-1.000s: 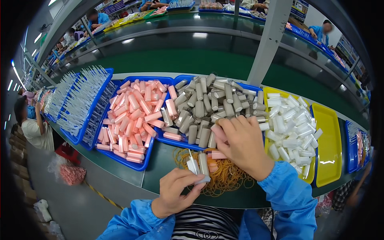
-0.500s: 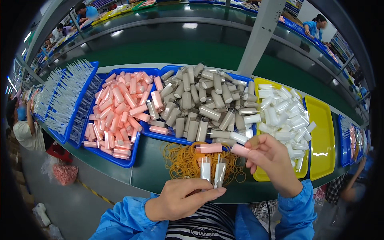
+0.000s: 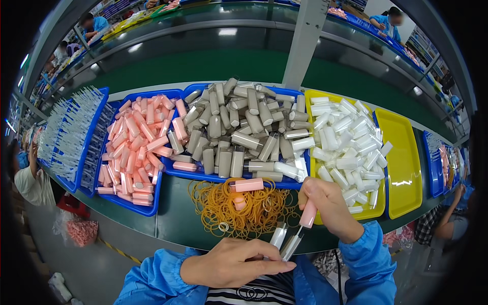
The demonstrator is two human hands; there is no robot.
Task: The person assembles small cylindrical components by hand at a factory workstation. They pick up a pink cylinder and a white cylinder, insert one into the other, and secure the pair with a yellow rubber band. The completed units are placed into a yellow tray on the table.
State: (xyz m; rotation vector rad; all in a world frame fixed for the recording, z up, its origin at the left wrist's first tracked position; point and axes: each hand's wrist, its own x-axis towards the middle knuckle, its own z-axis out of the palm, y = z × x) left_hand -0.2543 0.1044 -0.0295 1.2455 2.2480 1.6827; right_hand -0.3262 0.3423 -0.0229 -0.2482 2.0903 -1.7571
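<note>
My left hand (image 3: 239, 262) is closed around two slim tubes near the table's front edge. One is a whitish tube (image 3: 278, 236), the other a clear, shiny tube (image 3: 290, 247) beside it. My right hand (image 3: 328, 206) grips a pink cap (image 3: 308, 214), tilted, just above the tubes. A thin pale stem (image 3: 300, 230) runs from the cap's lower end to the mouth of the clear tube; how far it goes in, I cannot tell. Behind my hands lies a pile of tan rubber bands (image 3: 213, 206), with a pink piece (image 3: 247, 184) on top.
Blue trays hold pink pieces (image 3: 134, 134), grey pieces (image 3: 251, 122) and thin clear sticks (image 3: 71, 132). White pieces (image 3: 345, 152) fill a yellow tray, with another yellow tray (image 3: 404, 168) at its right. A grey post (image 3: 305, 46) rises behind. Co-workers sit at both sides and beyond.
My right hand has come down toward my left, turning the pink cap from level to steeply tilted over the tubes. The tubes in my left hand now lean right. The whole view has shifted slightly.
</note>
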